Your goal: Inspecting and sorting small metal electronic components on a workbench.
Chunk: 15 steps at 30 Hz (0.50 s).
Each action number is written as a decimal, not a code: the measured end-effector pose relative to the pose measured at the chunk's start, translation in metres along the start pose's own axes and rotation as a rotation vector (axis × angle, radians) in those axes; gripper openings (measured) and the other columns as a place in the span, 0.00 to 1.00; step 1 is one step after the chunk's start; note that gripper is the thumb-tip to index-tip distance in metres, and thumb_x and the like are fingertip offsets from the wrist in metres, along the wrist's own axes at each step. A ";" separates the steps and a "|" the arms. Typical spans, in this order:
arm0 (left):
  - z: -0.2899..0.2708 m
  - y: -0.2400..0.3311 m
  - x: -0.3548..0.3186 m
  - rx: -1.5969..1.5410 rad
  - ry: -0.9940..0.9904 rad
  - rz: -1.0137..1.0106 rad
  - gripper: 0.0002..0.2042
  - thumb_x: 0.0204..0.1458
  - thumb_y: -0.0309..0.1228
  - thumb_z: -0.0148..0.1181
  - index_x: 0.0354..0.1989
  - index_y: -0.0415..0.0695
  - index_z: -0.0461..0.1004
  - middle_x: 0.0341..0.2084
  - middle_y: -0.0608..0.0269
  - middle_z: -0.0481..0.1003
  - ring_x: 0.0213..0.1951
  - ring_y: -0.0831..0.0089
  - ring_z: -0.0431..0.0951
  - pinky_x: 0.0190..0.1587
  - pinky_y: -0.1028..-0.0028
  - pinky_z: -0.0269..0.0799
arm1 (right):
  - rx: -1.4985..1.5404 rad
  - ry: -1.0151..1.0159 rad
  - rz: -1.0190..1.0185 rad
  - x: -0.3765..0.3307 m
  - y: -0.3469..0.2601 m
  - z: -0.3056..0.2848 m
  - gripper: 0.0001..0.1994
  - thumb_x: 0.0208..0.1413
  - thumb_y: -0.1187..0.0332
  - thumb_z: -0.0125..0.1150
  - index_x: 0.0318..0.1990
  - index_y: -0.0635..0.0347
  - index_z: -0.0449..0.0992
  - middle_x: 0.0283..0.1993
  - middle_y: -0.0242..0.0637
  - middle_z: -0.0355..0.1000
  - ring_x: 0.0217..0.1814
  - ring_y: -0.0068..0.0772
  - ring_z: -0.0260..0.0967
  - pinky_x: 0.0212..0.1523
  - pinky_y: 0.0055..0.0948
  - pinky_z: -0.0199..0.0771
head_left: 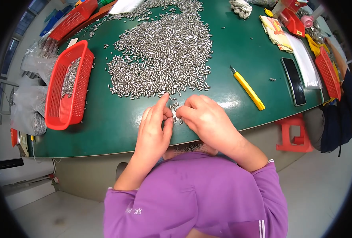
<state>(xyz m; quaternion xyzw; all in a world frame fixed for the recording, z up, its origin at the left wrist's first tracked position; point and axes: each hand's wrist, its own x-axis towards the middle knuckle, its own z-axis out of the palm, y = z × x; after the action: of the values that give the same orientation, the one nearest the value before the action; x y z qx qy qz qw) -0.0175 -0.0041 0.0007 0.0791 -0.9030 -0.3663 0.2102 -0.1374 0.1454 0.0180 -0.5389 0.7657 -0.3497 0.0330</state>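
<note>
A broad pile of small, shiny, bullet-shaped metal pieces [160,55] covers the middle of the green table [116,123]. At its near edge my left hand [155,123] has its index finger stretched toward the pieces, with the thumb apart and the other fingers bent. My right hand [203,117] is beside it, thumb and fingers pinched together; whatever is in the pinch is too small and hidden to make out. A few loose metal pieces [175,106] lie between the two hands. Below the table edge, at my lap, a partly hidden container [189,148] seems to hold more small pieces.
A red perforated basket [53,107] with some metal pieces stands at left, beside clear plastic bags [27,101]. To the right lie a yellow utility knife [248,88], a phone [294,81] and a patterned cloth [276,33]. A red stool [294,135] stands below the table's right side.
</note>
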 end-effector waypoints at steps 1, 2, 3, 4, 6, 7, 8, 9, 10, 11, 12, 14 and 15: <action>-0.002 0.002 -0.001 0.005 -0.005 -0.015 0.33 0.48 0.12 0.59 0.67 0.40 0.63 0.35 0.60 0.74 0.38 0.68 0.74 0.43 0.70 0.73 | 0.001 0.000 -0.001 0.000 0.000 0.000 0.08 0.49 0.76 0.64 0.38 0.56 0.78 0.35 0.36 0.69 0.40 0.43 0.69 0.42 0.39 0.72; -0.003 0.004 -0.002 0.011 -0.010 -0.030 0.33 0.49 0.12 0.59 0.67 0.39 0.64 0.35 0.60 0.74 0.38 0.68 0.74 0.42 0.69 0.73 | 0.019 -0.008 0.008 0.000 0.000 -0.001 0.08 0.49 0.76 0.64 0.38 0.56 0.78 0.36 0.36 0.69 0.41 0.43 0.69 0.42 0.39 0.72; -0.004 0.006 -0.003 0.011 -0.010 -0.031 0.33 0.49 0.12 0.59 0.67 0.39 0.64 0.35 0.60 0.74 0.38 0.68 0.74 0.42 0.69 0.73 | 0.036 -0.016 0.017 -0.001 0.000 -0.002 0.08 0.49 0.76 0.64 0.38 0.56 0.78 0.36 0.36 0.70 0.41 0.43 0.69 0.42 0.39 0.72; -0.005 0.008 -0.005 0.021 -0.023 -0.040 0.33 0.49 0.12 0.59 0.67 0.39 0.64 0.35 0.60 0.74 0.38 0.67 0.74 0.42 0.69 0.73 | 0.037 -0.017 0.016 -0.001 0.002 -0.002 0.08 0.49 0.76 0.64 0.38 0.56 0.78 0.36 0.36 0.70 0.41 0.43 0.69 0.42 0.39 0.72; -0.006 0.011 -0.006 0.031 -0.036 -0.050 0.33 0.49 0.11 0.59 0.67 0.39 0.64 0.35 0.60 0.74 0.38 0.67 0.74 0.42 0.69 0.73 | 0.043 0.023 -0.019 -0.003 0.004 0.000 0.05 0.49 0.76 0.60 0.35 0.57 0.74 0.34 0.38 0.66 0.39 0.44 0.68 0.38 0.42 0.70; -0.007 0.012 -0.006 0.043 -0.037 -0.046 0.33 0.49 0.11 0.59 0.67 0.39 0.63 0.35 0.60 0.74 0.37 0.67 0.74 0.42 0.69 0.74 | 0.043 0.022 -0.020 -0.004 0.005 0.000 0.05 0.49 0.76 0.60 0.35 0.57 0.74 0.34 0.38 0.66 0.39 0.44 0.68 0.38 0.42 0.70; -0.006 0.013 -0.006 0.055 -0.039 -0.042 0.33 0.49 0.11 0.59 0.67 0.39 0.63 0.35 0.60 0.73 0.37 0.67 0.73 0.42 0.69 0.74 | 0.054 0.039 -0.027 -0.004 0.005 0.001 0.05 0.49 0.76 0.60 0.35 0.57 0.74 0.34 0.38 0.66 0.38 0.44 0.67 0.38 0.42 0.70; -0.006 0.012 -0.006 0.055 -0.039 -0.042 0.33 0.49 0.11 0.59 0.67 0.39 0.63 0.35 0.60 0.73 0.37 0.67 0.73 0.42 0.69 0.74 | 0.064 0.055 -0.034 -0.004 0.006 0.001 0.06 0.49 0.76 0.60 0.35 0.57 0.74 0.34 0.38 0.66 0.38 0.45 0.67 0.38 0.42 0.70; -0.005 0.012 -0.006 0.063 -0.039 -0.034 0.33 0.49 0.11 0.60 0.67 0.40 0.63 0.35 0.60 0.73 0.37 0.67 0.74 0.42 0.69 0.74 | 0.063 0.056 -0.034 -0.004 0.005 0.000 0.06 0.49 0.76 0.60 0.35 0.57 0.74 0.34 0.38 0.66 0.38 0.45 0.67 0.38 0.42 0.70; -0.005 0.012 -0.006 0.071 -0.039 -0.027 0.33 0.48 0.12 0.60 0.67 0.40 0.63 0.35 0.59 0.73 0.37 0.67 0.74 0.42 0.69 0.73 | 0.051 0.020 -0.012 -0.004 0.004 -0.001 0.07 0.49 0.76 0.63 0.36 0.56 0.76 0.35 0.37 0.68 0.40 0.44 0.68 0.41 0.41 0.71; -0.005 0.013 -0.006 0.071 -0.039 -0.026 0.33 0.48 0.12 0.60 0.67 0.40 0.63 0.35 0.59 0.73 0.37 0.67 0.74 0.42 0.69 0.73 | 0.039 -0.015 0.011 -0.003 0.003 -0.001 0.08 0.48 0.76 0.65 0.37 0.55 0.78 0.36 0.35 0.70 0.42 0.43 0.70 0.44 0.40 0.72; -0.005 0.014 -0.006 0.065 -0.041 -0.048 0.34 0.48 0.12 0.61 0.67 0.40 0.63 0.35 0.59 0.73 0.38 0.66 0.74 0.43 0.69 0.73 | 0.044 -0.018 0.015 -0.002 0.002 0.000 0.08 0.48 0.75 0.65 0.38 0.55 0.78 0.37 0.35 0.70 0.43 0.43 0.70 0.44 0.40 0.73; -0.005 0.015 -0.006 0.064 -0.041 -0.047 0.34 0.48 0.12 0.61 0.67 0.40 0.63 0.35 0.59 0.73 0.38 0.66 0.74 0.43 0.69 0.73 | 0.051 -0.021 0.018 -0.002 0.002 0.000 0.08 0.49 0.75 0.65 0.38 0.55 0.78 0.38 0.35 0.71 0.43 0.43 0.70 0.44 0.40 0.73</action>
<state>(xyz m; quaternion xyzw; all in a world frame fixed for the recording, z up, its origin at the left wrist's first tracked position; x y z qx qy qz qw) -0.0100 0.0053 0.0126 0.0994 -0.9164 -0.3434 0.1802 -0.1379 0.1471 0.0165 -0.5346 0.7609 -0.3633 0.0579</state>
